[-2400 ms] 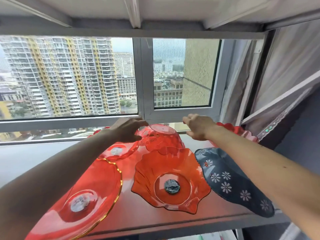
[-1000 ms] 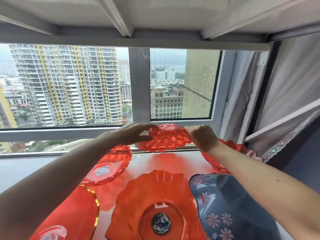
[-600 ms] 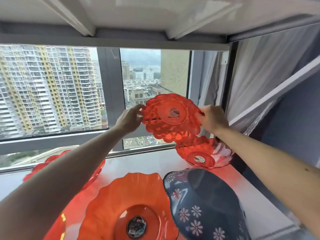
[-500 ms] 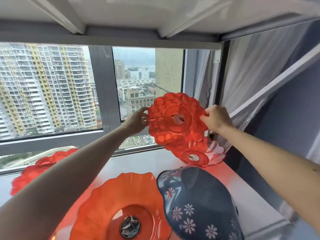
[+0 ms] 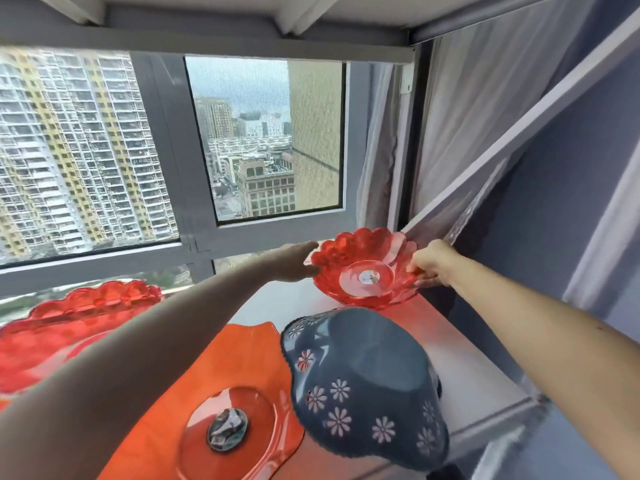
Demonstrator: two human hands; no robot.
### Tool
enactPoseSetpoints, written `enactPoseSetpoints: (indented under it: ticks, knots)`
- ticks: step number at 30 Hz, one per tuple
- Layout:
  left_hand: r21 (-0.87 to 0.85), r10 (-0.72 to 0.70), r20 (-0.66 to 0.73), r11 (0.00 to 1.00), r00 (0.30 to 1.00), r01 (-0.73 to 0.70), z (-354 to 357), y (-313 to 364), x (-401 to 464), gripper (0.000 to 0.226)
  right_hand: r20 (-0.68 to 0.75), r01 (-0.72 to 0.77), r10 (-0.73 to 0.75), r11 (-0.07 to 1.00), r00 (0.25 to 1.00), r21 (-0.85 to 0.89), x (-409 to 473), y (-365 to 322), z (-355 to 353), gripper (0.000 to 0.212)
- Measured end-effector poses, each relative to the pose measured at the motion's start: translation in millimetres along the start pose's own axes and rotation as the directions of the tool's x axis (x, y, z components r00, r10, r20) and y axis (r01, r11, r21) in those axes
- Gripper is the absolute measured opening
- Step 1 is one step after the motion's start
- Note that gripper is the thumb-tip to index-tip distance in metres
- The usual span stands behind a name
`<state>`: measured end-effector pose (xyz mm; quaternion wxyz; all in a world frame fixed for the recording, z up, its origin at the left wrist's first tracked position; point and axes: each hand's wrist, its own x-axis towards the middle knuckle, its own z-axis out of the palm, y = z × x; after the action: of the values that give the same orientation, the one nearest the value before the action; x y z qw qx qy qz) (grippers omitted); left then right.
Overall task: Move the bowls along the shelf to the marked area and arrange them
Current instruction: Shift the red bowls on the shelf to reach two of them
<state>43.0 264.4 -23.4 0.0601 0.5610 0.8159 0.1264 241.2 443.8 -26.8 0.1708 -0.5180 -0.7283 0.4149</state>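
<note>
A clear red scalloped bowl (image 5: 363, 271) is upright at the shelf's far right corner, held between both hands. My left hand (image 5: 298, 263) presses on its left rim and my right hand (image 5: 429, 263) pinches its right rim. It appears to sit in a second red bowl whose paler petals (image 5: 398, 242) show behind it. Nearer to me lie a dark blue bowl with white flowers (image 5: 363, 375), tilted on its side, and an orange shell-shaped bowl (image 5: 228, 393). A wide red scalloped bowl (image 5: 79, 317) sits at the left, partly behind my left arm.
The white shelf (image 5: 478, 375) ends at a front edge on the right. A window frame (image 5: 194, 237) runs along the back. A grey curtain (image 5: 450, 140) and a slanted white bar (image 5: 519, 133) close off the right side. Another shelf board sits low overhead.
The red bowl was lifted from the shelf's back middle, carried right with its underside facing me, then turned upright and lowered onto the red bowl in the far right corner.
</note>
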Motion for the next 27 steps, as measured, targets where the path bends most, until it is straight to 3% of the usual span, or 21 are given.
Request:
enactPoseSetpoints:
  ticks: [2,4,9,13,17,21,24,27]
  knots:
    - [0.003,-0.01,0.048,1.0,0.999,0.009,8.0,4.0,1.6,0.053,-0.043,-0.013,0.008,0.994,0.999,-0.107,1.3,8.5,0.4,0.018]
    - [-0.027,0.015,0.102,1.0,0.995,-0.013,14.3,6.6,2.4,0.049,-0.053,0.002,-0.017,0.965,0.998,-0.263,0.4,15.4,0.1,0.037]
    - [-0.031,0.021,0.117,0.999,0.993,-0.018,12.4,1.6,0.1,0.051,0.089,-0.037,0.062,0.964,0.994,-0.264,5.5,14.8,17.1,0.025]
    - [-0.015,-0.043,0.09,0.999,0.995,0.045,5.6,-16.0,-11.0,0.05,0.124,0.048,-0.019,0.97,0.992,-0.237,5.7,0.0,37.4,0.024]
    - [-0.02,-0.096,0.065,0.995,0.993,0.098,-1.9,-39.5,-31.6,0.046,0.24,0.069,0.019,0.934,0.971,-0.351,2.7,-21.3,58.8,0.011]
    - [-0.023,-0.173,0.058,0.984,0.983,0.175,-13.2,-58.5,-58.7,0.049,0.262,0.158,-0.016,0.831,0.965,-0.533,-5.7,-44.0,66.0,0.023]
    - [0.003,-0.241,0.026,0.971,0.97,0.241,-26.3,-69.3,-84.5,0.053,0.174,0.259,-0.201,0.563,0.964,-0.785,-26.1,-69.0,71.7,0.043]
    - [-0.001,-0.294,-0.016,0.956,0.956,0.294,-45.9,-80.7,-115.9,0.054,0.162,0.345,-0.369,0.51,0.915,-0.788,-45.2,-101.4,83.3,0.036]
